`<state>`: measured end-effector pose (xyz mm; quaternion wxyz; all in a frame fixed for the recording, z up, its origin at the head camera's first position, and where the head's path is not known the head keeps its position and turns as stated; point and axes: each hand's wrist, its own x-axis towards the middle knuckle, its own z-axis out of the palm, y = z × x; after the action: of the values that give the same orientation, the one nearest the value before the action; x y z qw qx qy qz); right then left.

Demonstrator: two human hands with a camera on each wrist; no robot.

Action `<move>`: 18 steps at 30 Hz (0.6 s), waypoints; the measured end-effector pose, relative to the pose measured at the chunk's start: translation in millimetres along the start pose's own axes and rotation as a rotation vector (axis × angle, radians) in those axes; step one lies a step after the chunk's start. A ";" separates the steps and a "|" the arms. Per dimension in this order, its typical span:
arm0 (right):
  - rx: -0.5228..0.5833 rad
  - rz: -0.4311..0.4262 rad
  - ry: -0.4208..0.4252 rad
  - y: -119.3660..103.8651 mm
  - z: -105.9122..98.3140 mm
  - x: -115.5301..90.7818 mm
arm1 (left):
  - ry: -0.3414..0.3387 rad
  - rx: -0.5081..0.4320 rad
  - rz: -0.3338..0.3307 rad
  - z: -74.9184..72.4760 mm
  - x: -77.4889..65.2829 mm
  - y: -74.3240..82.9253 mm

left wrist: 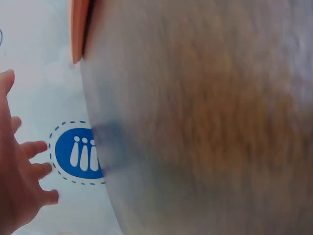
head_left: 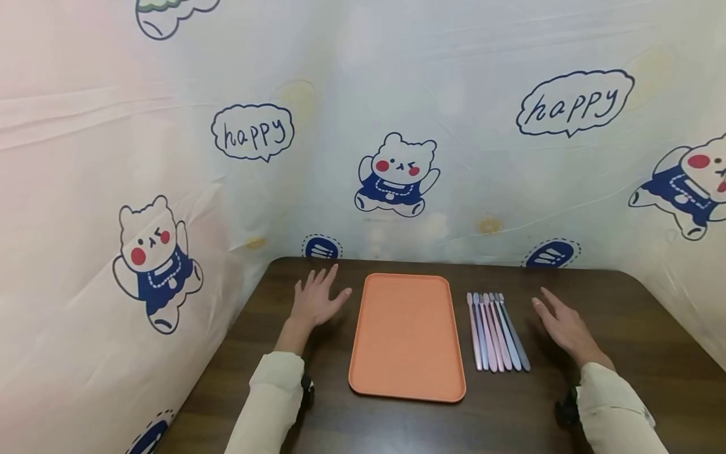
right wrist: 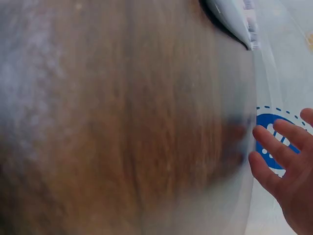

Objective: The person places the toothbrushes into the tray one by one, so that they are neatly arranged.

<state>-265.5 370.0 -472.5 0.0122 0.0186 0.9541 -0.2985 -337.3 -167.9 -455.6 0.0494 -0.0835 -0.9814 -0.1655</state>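
Note:
An orange rectangular tray (head_left: 405, 334) lies on the dark wooden table, nothing on it. Right of it, several toothbrushes (head_left: 492, 334) in pink, blue and grey lie side by side, heads toward the back. My left hand (head_left: 315, 301), fingers spread, is left of the tray and holds nothing; the left wrist view shows its fingers (left wrist: 36, 171) apart. My right hand (head_left: 567, 326) is to the right of the toothbrushes, empty, with its fingers (right wrist: 281, 152) extended in the right wrist view. The near toothbrush (right wrist: 227, 19) shows at the top of that view.
The brown wood-grain table (head_left: 386, 429) ends at a rounded back edge. Behind and beside it hangs a pale curtain (head_left: 482, 157) printed with cartoon bears and "happy" bubbles. Dark wrist devices (head_left: 567, 408) sit below both sleeves (head_left: 615, 403).

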 end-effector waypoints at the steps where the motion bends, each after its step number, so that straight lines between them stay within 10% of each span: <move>1: 0.005 0.000 0.005 -0.4 0.6 0.0 | -0.004 -0.013 -0.008 -0.3 -0.5 0.7; 18: 0.085 -0.037 0.076 10.1 6.0 -7.3 | -0.130 -0.304 -0.059 7.6 -5.8 24.1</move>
<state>-257.7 374.7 -482.9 -0.0305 0.0130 0.9405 -0.3381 -327.8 -143.8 -455.9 -0.0320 -0.0716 -0.9482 -0.3078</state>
